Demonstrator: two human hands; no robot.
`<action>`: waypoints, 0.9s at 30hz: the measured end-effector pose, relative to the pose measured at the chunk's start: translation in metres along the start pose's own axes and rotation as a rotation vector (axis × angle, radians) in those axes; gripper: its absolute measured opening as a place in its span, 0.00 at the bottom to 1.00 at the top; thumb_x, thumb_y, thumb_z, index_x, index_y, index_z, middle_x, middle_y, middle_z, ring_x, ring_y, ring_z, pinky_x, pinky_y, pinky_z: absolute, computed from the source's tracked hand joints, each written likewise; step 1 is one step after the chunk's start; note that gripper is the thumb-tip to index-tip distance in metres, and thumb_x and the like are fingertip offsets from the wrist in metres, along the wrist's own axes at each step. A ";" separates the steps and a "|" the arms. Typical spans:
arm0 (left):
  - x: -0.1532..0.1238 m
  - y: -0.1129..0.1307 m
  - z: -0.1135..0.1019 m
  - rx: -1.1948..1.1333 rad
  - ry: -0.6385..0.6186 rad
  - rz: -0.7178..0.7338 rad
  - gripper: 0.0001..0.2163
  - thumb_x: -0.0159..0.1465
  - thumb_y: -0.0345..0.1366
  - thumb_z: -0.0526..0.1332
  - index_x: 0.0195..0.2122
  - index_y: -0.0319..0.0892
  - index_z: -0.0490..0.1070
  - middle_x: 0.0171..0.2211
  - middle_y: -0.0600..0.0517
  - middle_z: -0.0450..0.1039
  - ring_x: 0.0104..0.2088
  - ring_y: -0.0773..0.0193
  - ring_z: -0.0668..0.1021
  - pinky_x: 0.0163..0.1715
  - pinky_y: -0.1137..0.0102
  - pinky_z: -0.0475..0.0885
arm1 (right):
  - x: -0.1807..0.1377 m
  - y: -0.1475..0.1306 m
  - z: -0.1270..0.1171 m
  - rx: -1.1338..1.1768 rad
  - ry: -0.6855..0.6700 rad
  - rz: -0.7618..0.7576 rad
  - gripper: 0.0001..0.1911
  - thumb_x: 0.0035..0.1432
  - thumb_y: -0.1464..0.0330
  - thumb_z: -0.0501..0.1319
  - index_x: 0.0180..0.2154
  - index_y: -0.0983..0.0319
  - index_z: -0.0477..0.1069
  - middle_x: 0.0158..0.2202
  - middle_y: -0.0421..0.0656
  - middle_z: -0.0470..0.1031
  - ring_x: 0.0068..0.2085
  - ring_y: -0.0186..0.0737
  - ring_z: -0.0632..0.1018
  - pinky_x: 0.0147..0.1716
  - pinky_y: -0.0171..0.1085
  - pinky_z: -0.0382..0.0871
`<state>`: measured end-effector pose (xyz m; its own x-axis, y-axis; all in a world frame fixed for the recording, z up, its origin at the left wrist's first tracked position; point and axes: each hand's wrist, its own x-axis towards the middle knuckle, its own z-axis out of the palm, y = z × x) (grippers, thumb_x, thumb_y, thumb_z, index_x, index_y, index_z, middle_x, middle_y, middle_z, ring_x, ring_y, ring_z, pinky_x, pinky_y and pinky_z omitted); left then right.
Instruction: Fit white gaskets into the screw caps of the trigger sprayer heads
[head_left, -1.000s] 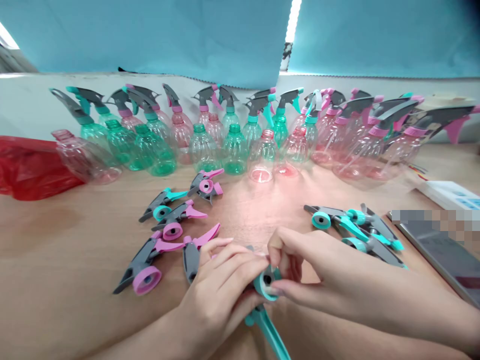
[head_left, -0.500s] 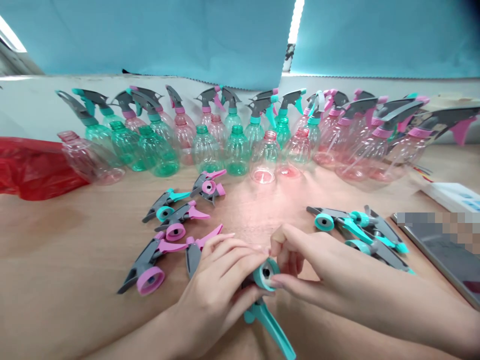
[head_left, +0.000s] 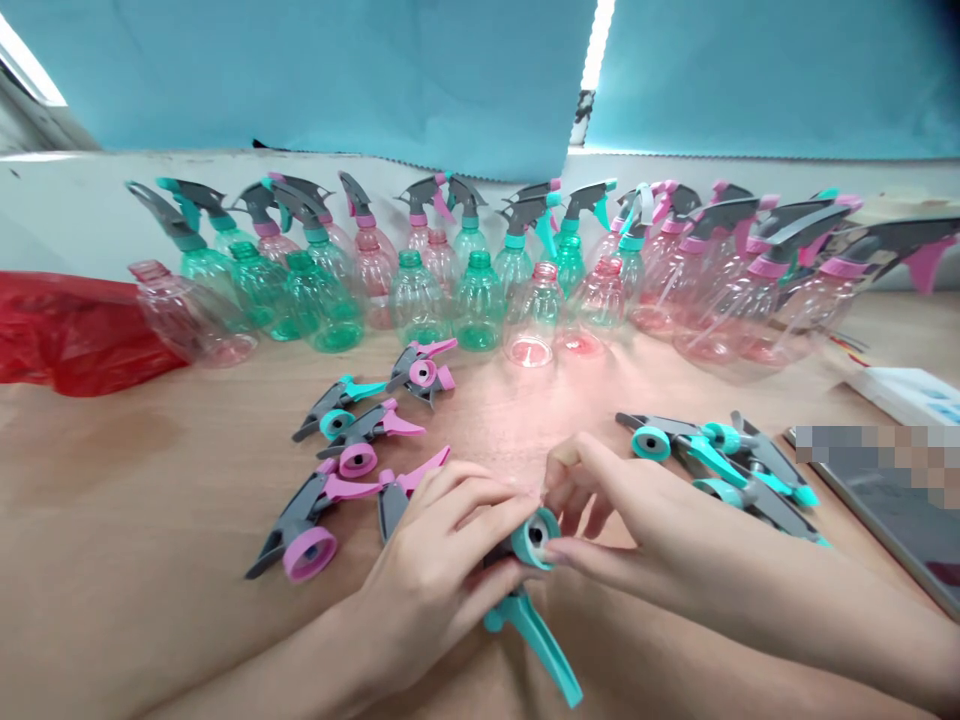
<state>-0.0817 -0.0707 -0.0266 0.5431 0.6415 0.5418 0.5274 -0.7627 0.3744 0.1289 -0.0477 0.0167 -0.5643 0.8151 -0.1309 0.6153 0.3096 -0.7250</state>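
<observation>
My left hand (head_left: 442,560) is wrapped round a grey and turquoise trigger sprayer head (head_left: 535,640). Its turquoise collar (head_left: 551,522) faces right and towards me, showing a dark hole inside, while the trigger hangs down to the front. With thumb and bent index finger, my right hand (head_left: 600,510) grips the collar's rim. Whether a small part sits between those fingers is hidden. Close by on the left lie pink and grey sprayer heads (head_left: 309,552), one partly behind my left hand. Turquoise sprayer heads (head_left: 651,442) lie in a heap beyond my right hand.
Open green bottles (head_left: 478,300) and open pink bottles (head_left: 531,320) stand along the back, with several capped spray bottles (head_left: 517,250) behind and to the right. A red plastic bag (head_left: 82,335) lies at left. At right are a dark flat device (head_left: 870,510) and a white box (head_left: 911,390).
Both hands keep hold of the sprayer head, which has tilted slightly, its trigger tip swinging a little left and up. The whole scene shifts slightly right.
</observation>
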 end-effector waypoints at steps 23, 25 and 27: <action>-0.003 -0.002 0.005 0.081 0.081 -0.051 0.13 0.64 0.31 0.60 0.50 0.43 0.68 0.40 0.51 0.76 0.42 0.60 0.73 0.51 0.58 0.58 | 0.007 0.000 0.011 0.331 0.007 -0.004 0.19 0.57 0.71 0.59 0.50 0.60 0.58 0.41 0.43 0.72 0.34 0.33 0.75 0.30 0.33 0.71; -0.003 -0.001 0.005 0.086 0.068 -0.049 0.14 0.64 0.30 0.60 0.51 0.43 0.68 0.40 0.51 0.76 0.42 0.60 0.73 0.50 0.58 0.58 | 0.005 0.000 0.012 0.391 0.002 -0.020 0.20 0.57 0.71 0.58 0.51 0.59 0.57 0.42 0.43 0.71 0.36 0.33 0.74 0.32 0.33 0.71; -0.002 0.001 0.005 0.098 0.069 -0.042 0.14 0.64 0.29 0.60 0.51 0.43 0.67 0.39 0.51 0.76 0.42 0.60 0.73 0.49 0.59 0.58 | 0.003 -0.001 0.014 0.432 -0.003 -0.025 0.22 0.57 0.73 0.58 0.52 0.59 0.55 0.43 0.42 0.70 0.35 0.31 0.73 0.33 0.33 0.71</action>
<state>-0.0791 -0.0719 -0.0312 0.4750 0.6626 0.5791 0.6114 -0.7218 0.3243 0.1191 -0.0524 0.0080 -0.5787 0.8080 -0.1110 0.3148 0.0958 -0.9443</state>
